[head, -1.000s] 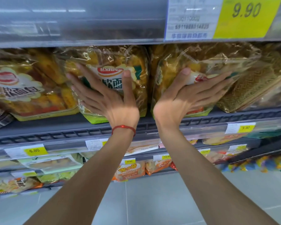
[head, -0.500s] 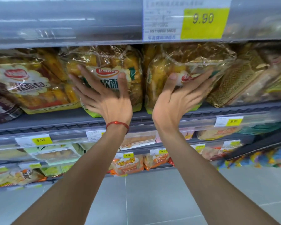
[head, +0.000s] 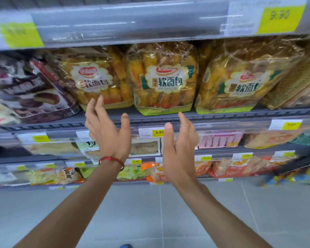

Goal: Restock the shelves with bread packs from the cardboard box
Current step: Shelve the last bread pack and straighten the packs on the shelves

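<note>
Bread packs fill the shelf point(head: 168, 117) that crosses the middle of the frame, and we count three of the same kind standing upright side by side: the left bread pack point(head: 95, 77) at centre left, the middle bread pack point(head: 164, 77) at centre, and the right bread pack point(head: 243, 81) at centre right. Each is a clear bag of golden rolls with a scalloped white label and a green lower edge resting on the shelf. We see the middle one touching its left neighbour, with a narrow gap to the right one.

Our left hand point(head: 109, 133) is raised just below the shelf edge, fingers spread and loose, holding nothing; its fingertips overlap the lower corner of the left bread pack in the picture, though we cannot tell whether they touch it. A red string bracelet point(head: 112, 161) circles that wrist. Our right hand point(head: 180, 145) is up beside it, palm turned inward, fingers open and empty, clear of the packs.

Dark chocolate-cake packs point(head: 34, 90) lean at the left of the same shelf, and a brownish woven-look pack point(head: 293, 85) sits at the far right. A yellow 9.90 price tag point(head: 279, 17) hangs in the upper right. Lower shelves in the bottom half hold more bagged goods, blurred. Grey floor tiles point(head: 150, 212) fill the bottom.
</note>
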{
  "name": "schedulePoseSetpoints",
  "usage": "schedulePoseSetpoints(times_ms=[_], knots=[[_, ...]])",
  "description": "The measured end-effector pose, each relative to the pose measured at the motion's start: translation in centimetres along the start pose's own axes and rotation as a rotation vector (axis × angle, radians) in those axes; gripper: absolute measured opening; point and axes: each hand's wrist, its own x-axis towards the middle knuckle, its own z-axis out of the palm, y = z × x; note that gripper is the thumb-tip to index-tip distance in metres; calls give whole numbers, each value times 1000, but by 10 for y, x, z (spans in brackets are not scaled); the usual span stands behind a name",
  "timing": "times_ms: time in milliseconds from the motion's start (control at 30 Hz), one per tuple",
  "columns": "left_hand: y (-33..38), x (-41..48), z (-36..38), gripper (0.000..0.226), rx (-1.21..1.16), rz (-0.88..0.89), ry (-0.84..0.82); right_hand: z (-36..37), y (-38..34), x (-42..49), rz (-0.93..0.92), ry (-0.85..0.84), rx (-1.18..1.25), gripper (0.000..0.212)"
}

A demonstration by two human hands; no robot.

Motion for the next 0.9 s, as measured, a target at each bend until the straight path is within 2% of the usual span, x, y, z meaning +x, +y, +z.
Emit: schedulePoseSetpoints(times_ms=[233,333,433,500,600,667,767,900], knots=[[-45,65,-33,64,-131,6,-68,87,-36,18,-103,-121,1,38],[-58,86,-44,61,-209,142,-87,114,-51,39,-92,-71,9,38],[-64,100,-50,63,-267,169,-82,129,-62,59,-100,53,37,35],[-66,110,-52,53,-305,198,-62,136,-67,71,-117,104,36,31],[-65,120,-51,36,-334,317,-148,141,-72,82,-131,111,23,31],[-63,126,-47,45,-239,448,-152,143,-74,86,-143,106,18,34],[-66,132,-37,56,120,640,2,143,-73,88,-154,80,-33,42],[-74,136,-13,66,245,699,55,140,-66,86,-229,42,-99,61]])
